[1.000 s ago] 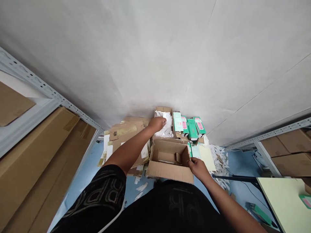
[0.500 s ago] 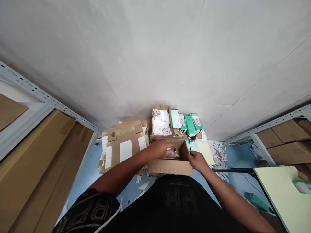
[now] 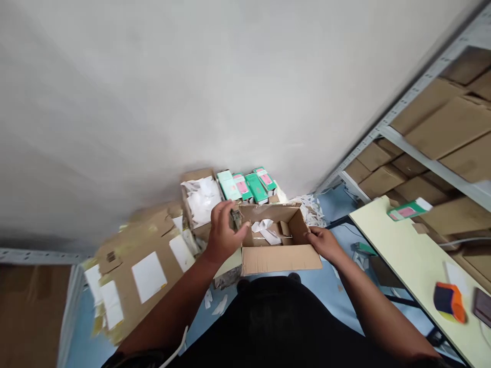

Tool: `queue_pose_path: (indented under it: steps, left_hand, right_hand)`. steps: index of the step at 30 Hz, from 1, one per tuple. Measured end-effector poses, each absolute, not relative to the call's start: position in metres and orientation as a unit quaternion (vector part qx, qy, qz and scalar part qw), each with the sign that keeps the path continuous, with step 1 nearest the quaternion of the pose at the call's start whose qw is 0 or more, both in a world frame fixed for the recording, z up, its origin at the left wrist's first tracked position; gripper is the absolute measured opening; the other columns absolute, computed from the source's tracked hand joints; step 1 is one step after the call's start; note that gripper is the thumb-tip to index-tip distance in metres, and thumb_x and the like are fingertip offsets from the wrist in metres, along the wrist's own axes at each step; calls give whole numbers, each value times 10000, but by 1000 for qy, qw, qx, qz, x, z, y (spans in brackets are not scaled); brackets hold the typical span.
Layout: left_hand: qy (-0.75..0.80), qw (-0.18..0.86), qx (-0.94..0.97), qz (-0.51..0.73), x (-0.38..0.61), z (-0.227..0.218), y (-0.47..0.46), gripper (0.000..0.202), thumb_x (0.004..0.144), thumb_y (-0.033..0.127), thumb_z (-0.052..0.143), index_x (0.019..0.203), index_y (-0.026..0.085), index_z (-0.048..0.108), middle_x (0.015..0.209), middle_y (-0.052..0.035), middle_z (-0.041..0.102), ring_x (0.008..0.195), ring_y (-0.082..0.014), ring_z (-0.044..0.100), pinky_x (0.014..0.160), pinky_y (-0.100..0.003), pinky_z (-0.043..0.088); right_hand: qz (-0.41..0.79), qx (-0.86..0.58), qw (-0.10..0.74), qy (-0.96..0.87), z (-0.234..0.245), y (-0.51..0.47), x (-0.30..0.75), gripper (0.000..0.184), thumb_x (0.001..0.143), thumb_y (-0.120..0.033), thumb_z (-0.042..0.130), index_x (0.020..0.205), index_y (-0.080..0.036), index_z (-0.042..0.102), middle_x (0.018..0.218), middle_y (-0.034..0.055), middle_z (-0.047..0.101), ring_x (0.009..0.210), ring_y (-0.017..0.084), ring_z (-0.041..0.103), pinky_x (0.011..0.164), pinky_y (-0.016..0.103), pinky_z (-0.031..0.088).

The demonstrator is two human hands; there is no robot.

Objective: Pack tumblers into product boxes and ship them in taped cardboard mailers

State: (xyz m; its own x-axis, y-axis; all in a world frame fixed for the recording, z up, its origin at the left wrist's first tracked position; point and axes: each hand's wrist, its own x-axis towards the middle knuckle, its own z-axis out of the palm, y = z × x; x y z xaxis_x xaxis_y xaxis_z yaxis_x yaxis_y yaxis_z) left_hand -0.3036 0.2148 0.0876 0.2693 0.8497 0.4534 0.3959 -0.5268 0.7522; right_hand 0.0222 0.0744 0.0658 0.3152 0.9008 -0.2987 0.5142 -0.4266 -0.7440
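A small open cardboard box (image 3: pixel 282 258) sits in front of me, with crumpled white paper (image 3: pixel 264 231) inside. My left hand (image 3: pixel 222 232) grips the box's left wall, fingers curled over the rim. My right hand (image 3: pixel 324 241) holds the box's right wall the same way. Just behind stands a second open box of white paper scraps (image 3: pixel 201 199). Beside that one, several green and pink product cartons (image 3: pixel 247 185) stand against the wall.
Flattened cardboard with white labels (image 3: pixel 146 266) lies on the blue floor at left. A pale green table (image 3: pixel 406 255) at right carries a green carton (image 3: pixel 408 209) and an orange-and-blue object (image 3: pixel 448 301). Metal shelving with brown boxes (image 3: pixel 433 128) fills the right.
My left hand went from the rear paper box into the near box, left paper there, then moved to its left wall. The view swung to the right.
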Motion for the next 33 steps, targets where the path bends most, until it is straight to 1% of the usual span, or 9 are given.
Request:
queue_pose_path:
  steps: [2,5,8,10,14,17,24,29,33]
  left_hand:
    - [417,335,742,404,-271,79,220,704,849,361,733,1480,226,452,1415,-155,550,1271,-291,586,1017,-462,539]
    - [400,431,742,323,-214,63,223,620,900,424,656,1467,251,472,1401,-130,576,1207,-259,628,935,-404,568]
    - [402,453,734,308,-151,49,216,543,923,454,607,1413,234,526,1359,-120,603,1186,-254,631,919,-388,559]
    - [404,434,744,307,-106,43,208,510,920,459,604,1369,222,563,1286,-111,628,1093,-239,650,880,-373,555]
    - [362,370,816,257,-14,38,187,316,922,472,584,1019,196,703,953,-60,639,846,-201,625,810,-351,531]
    - [311,374,848,208,52,35,168,355,953,491,527,824,201,687,834,-41,604,832,-204,620,810,-344,519]
    - [267,425,839,208,187,22,135,274,906,393,585,1080,213,697,1100,-81,650,996,-221,642,881,-363,538]
    - [246,530,799,144,266,8,130,494,875,375,625,1338,211,580,1333,-127,611,1114,-239,660,899,-375,559]
    - [196,587,781,86,324,-6,132,560,861,383,647,1383,213,541,1396,-136,608,1204,-250,648,980,-396,541]
  right_hand:
    - [351,-770,289,-446,66,60,44,334,842,-448,538,834,-180,737,712,15,714,726,222,638,606,271,401]
    - [338,-783,308,-421,62,34,78,333,854,-434,516,841,-187,740,772,22,736,760,229,659,619,272,403]
    - [320,-798,323,-397,49,4,120,329,858,-429,509,827,-193,737,779,24,741,765,227,662,626,270,404]
    - [314,-801,333,-385,39,-19,153,323,854,-427,512,814,-197,735,782,24,745,771,228,662,637,271,412]
    - [318,-810,369,-327,27,-67,232,308,828,-430,555,873,-211,766,856,21,767,808,235,674,667,279,434]
    - [337,-807,420,-242,28,-100,292,340,787,-459,616,951,-211,782,912,26,775,832,241,682,687,285,455]
    - [288,-823,465,-155,26,-162,371,389,784,-472,593,978,-197,790,899,43,776,845,251,682,680,289,464]
    - [255,-830,492,-65,3,-191,387,408,806,-490,572,1018,-221,792,928,42,784,875,262,694,696,297,483]
    - [226,-834,503,1,-16,-200,406,432,804,-509,577,1035,-214,794,897,48,782,882,269,701,704,304,493]
